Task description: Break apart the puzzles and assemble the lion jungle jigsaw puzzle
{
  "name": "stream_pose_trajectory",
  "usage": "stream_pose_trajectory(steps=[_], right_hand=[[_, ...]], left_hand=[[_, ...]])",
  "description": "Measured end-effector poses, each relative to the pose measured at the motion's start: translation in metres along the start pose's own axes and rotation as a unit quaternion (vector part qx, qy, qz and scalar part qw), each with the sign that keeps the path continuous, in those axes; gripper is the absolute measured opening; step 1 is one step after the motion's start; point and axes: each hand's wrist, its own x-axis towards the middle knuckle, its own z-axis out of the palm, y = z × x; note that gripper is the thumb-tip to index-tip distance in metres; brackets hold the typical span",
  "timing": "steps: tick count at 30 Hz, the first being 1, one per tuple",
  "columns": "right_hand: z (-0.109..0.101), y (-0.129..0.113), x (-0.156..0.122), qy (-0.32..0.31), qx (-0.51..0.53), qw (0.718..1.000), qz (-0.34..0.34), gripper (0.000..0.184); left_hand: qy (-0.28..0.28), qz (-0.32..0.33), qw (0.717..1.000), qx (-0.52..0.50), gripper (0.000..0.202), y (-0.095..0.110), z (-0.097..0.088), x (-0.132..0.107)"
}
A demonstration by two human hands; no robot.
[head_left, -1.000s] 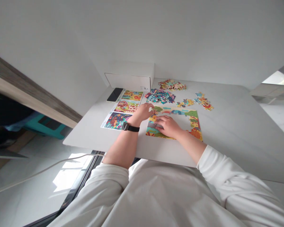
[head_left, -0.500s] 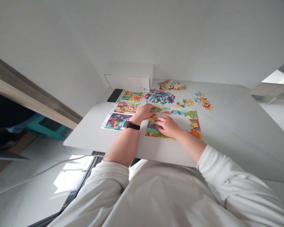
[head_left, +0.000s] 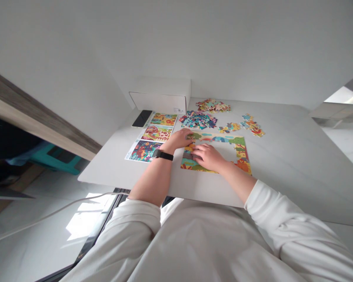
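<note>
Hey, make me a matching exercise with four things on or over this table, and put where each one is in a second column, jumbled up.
1. Smartwatch
2. Smartphone
3. Jigsaw border
4. White box

A. Partly under the right hand
B. At the back of the table
C. Strapped on just behind the left hand
D. Lying left of the printed pictures

Pairs: 1-C, 2-D, 3-A, 4-B
</note>
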Motion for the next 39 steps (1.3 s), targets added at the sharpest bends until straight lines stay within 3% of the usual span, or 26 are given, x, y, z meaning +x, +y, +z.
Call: stream_pose_trajectory(steps=[7, 18, 23, 28, 31, 34, 39], right_hand=[[0.003, 0.001, 0.001, 0.005, -0.005, 1.000, 0.005, 0.027], [-0.003, 0.001, -0.001, 0.024, 0.008, 1.000, -0.011, 0.023], [-0.008, -0.001, 0.000, 0.002, 0.000, 1.000, -0.011, 0.023], [-0.010, 0.004, 0.002, 0.001, 0.011, 1.000, -0.010, 0.019], [-0.026, 0.018, 0.002, 0.049, 0.051, 0.997, -0.003, 0.017], [-0.058, 0.045, -0.003, 0.126, 0.098, 0.986, 0.048, 0.019], [-0.121, 0.097, -0.021, 0.245, 0.130, 0.944, 0.181, 0.020]], left_hand=[[-0.075, -0.030, 0.994, -0.075, 0.067, -0.004, -0.018, -0.006], [-0.071, -0.022, 0.994, -0.082, 0.069, -0.011, -0.015, -0.005], [-0.066, -0.040, 0.993, -0.089, 0.064, -0.016, -0.015, -0.004], [-0.018, -0.045, 0.991, -0.121, 0.056, -0.020, -0.008, 0.001], [0.052, -0.051, 0.988, -0.134, 0.051, -0.016, -0.009, 0.002], [0.110, -0.084, 0.977, -0.162, 0.044, -0.005, -0.017, 0.003], [0.184, -0.074, 0.924, -0.327, 0.035, 0.028, -0.041, 0.016]])
